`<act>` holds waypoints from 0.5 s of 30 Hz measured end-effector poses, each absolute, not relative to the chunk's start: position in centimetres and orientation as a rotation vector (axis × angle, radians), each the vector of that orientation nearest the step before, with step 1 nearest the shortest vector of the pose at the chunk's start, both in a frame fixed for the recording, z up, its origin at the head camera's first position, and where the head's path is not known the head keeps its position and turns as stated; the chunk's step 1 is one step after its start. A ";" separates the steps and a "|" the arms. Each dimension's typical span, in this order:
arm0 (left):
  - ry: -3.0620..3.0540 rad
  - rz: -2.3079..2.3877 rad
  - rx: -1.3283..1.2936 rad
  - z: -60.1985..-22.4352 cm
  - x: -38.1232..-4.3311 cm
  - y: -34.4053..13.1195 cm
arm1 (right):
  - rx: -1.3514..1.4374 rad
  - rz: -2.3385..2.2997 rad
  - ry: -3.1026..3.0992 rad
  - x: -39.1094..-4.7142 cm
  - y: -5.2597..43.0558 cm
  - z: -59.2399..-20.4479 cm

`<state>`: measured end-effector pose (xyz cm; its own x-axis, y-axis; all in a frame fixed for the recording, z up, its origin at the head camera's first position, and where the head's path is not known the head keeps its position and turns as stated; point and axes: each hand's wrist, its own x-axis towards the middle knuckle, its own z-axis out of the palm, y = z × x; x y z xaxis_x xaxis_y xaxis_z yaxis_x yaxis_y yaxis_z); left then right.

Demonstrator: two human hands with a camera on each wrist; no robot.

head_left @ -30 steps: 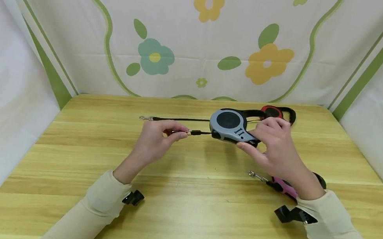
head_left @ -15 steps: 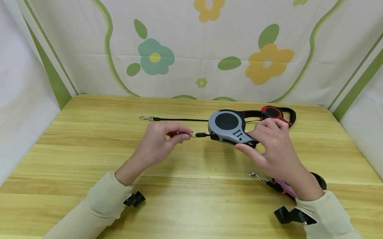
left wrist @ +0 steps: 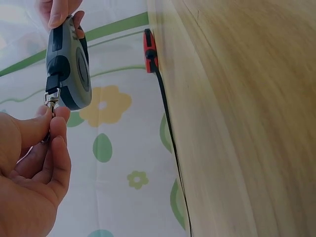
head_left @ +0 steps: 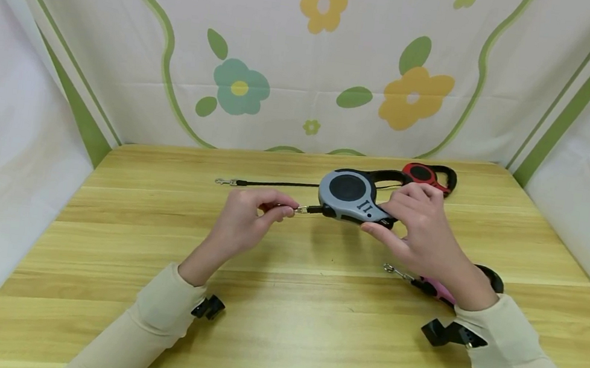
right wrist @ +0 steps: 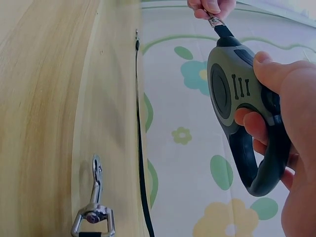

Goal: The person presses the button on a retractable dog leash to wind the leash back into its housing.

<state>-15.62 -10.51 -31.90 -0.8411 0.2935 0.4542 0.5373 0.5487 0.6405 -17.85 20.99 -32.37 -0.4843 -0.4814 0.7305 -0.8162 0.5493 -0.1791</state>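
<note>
A grey and black retractable dog leash (head_left: pixel 346 195) is held above the table by my right hand (head_left: pixel 421 226), whose fingers curl through its black loop handle (right wrist: pixel 264 170) with the thumb on top. My left hand (head_left: pixel 247 218) pinches the metal snap hook (left wrist: pixel 51 101) at the leash's end between thumb and fingertips. Only a short black strap (head_left: pixel 315 209) shows between hook and casing. Most of the hook is hidden by the left fingers.
Behind lies a red and black leash (head_left: pixel 420 174), its black cord (head_left: pixel 278 183) stretched left to a metal clip (head_left: pixel 226 181). Under my right wrist a pink leash (head_left: pixel 433 288) rests on the wooden table (head_left: pixel 278 328), its hook (head_left: pixel 396 272) pointing left. A flowered cloth (head_left: pixel 295 87) stands behind.
The left hand has moved slightly right, and the leash casing slightly left. Less strap shows between the hook and the casing.
</note>
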 end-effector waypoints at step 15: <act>-2.487 -1.197 -0.754 -31.7 -15.5 -10.5 | 1.054 0.688 -2.134 -18.0 21.0 -32.5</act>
<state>-15.52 -10.55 -31.70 -0.8247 0.3330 0.4572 0.5650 0.5209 0.6399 -18.04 21.05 -32.48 -0.4640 -0.4837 0.7421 -0.8261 0.5387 -0.1654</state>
